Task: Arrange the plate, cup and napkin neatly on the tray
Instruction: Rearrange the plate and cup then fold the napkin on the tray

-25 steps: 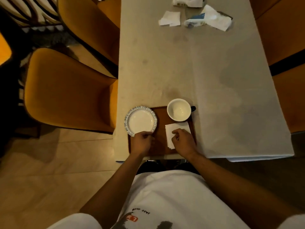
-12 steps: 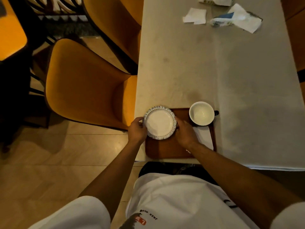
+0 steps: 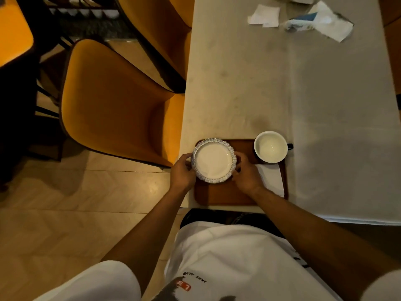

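While both hands clasp it, the plate [image 3: 214,163] overhangs the tray's [image 3: 219,194] far-left corner beside the table [image 3: 238,83] edge; a leftward nudge could tip it off. Left hand [image 3: 183,172] and right hand [image 3: 246,172] curl fingers against opposite rims. Round, it has no long axis; the cup's [image 3: 270,147] handle points right, with the napkin [image 3: 271,178] just near of it

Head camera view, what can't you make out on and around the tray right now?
- Napkin: near-left part hidden by the right hand.
- Plate: whether it rests on the tray or is lifted, unclear from above.
- Cup handle: mostly hidden behind its bowl.
- Papers at the table's far end: cut off by the top edge.
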`<state>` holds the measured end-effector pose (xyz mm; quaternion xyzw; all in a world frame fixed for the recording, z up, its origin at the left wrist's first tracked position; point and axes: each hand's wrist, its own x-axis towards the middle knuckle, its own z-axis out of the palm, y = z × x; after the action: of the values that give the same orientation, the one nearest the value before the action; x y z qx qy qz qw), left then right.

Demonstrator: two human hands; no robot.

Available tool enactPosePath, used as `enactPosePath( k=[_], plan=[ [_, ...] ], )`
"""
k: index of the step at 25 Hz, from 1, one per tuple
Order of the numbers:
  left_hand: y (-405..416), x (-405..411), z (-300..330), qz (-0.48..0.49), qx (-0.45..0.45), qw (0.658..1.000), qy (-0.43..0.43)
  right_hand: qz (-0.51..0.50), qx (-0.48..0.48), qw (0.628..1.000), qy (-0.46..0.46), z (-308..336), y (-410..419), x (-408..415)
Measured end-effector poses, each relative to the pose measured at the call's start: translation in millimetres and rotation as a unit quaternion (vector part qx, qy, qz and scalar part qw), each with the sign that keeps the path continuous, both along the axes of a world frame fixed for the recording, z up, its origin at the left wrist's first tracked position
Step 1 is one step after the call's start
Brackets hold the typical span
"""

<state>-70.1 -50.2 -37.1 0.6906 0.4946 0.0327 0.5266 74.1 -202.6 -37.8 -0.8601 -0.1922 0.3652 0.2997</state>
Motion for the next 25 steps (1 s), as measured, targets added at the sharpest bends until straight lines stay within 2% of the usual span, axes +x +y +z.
enactPosePath(
  k=[9,25],
  plan=[
    [-19.7,-28.2,-3.5,-0.013,0.015,1.000,0.013,0.029,-0.025,0.999,0.014,1.1,-20.3,-18.2],
    [-61.8,-64.1,2.2,-0.030,0.049,0.998,0.004,0.021,0.003,0.999,0.038,-1.2,-53.6,-49.3]
  ],
)
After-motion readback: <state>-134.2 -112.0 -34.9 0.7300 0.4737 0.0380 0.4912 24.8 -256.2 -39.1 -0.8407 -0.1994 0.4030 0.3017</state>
